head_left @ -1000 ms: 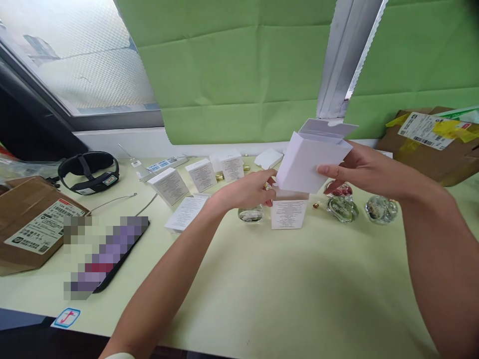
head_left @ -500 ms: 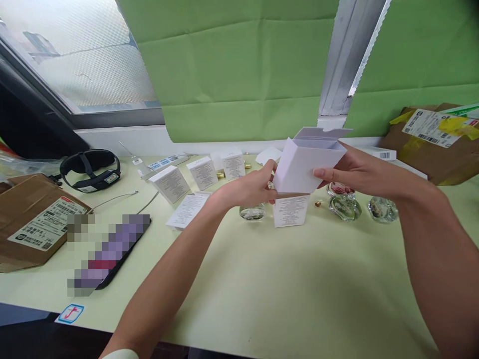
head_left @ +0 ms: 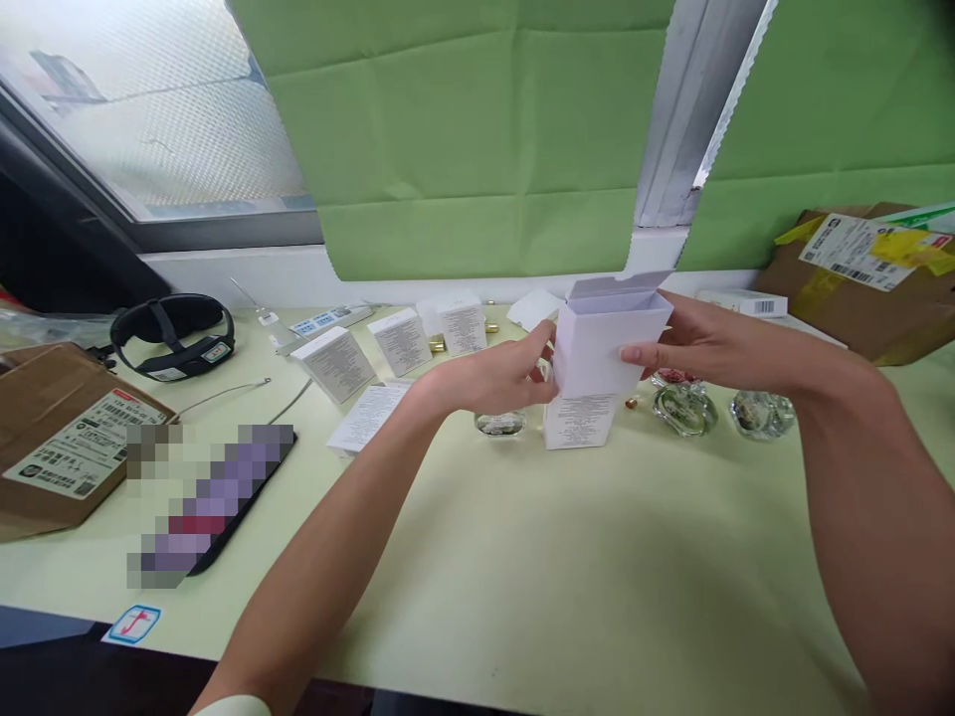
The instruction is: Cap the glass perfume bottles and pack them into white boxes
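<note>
I hold a small white carton (head_left: pixel 606 343) upright above the pale green table (head_left: pixel 522 557), its top flap open toward the far side. My right hand (head_left: pixel 705 343) grips its right side, thumb on the front face. My left hand (head_left: pixel 496 378) curls against its lower left edge, and something small seems pinched in its fingers, too hidden to name. Directly under the carton stands another white box (head_left: pixel 578 423) with printed text, and a small glass bottle (head_left: pixel 499 425) sits below my left hand.
Several printed white boxes (head_left: pixel 403 343) stand and lie at the back left. Glass bottles (head_left: pixel 682 408) rest right of the carton. Brown cardboard parcels sit at far left (head_left: pixel 52 438) and far right (head_left: pixel 865 288). A black headband device (head_left: pixel 175 333) and a blurred dark flat object (head_left: pixel 213 502) lie left.
The carton has tipped from slanted to upright and come lower and slightly toward me, both hands staying on it. The view shifted a little.
</note>
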`<action>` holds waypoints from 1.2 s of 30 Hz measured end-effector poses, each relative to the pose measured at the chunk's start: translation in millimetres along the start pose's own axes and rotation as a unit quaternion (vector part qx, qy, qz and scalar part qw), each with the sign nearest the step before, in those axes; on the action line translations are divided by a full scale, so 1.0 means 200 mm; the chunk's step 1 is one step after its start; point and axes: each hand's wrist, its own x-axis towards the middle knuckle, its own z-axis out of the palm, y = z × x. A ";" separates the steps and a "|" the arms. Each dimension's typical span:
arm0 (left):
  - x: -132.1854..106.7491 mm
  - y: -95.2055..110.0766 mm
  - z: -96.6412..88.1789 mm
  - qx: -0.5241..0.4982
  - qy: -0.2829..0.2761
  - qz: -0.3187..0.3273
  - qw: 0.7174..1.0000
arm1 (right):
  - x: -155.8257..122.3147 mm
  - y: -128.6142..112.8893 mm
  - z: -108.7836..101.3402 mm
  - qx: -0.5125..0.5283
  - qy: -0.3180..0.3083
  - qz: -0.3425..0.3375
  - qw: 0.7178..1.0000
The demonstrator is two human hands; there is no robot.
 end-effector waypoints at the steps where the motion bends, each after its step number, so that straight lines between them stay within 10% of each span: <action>1: 0.00 0.00 0.00 0.000 -0.003 -0.014 1.000 | 0.00 0.00 0.00 -0.001 -0.002 -0.001 1.000; 36: 0.01 -0.01 0.01 -0.013 0.041 -0.072 0.997 | -0.01 0.00 0.01 0.019 0.005 -0.020 1.000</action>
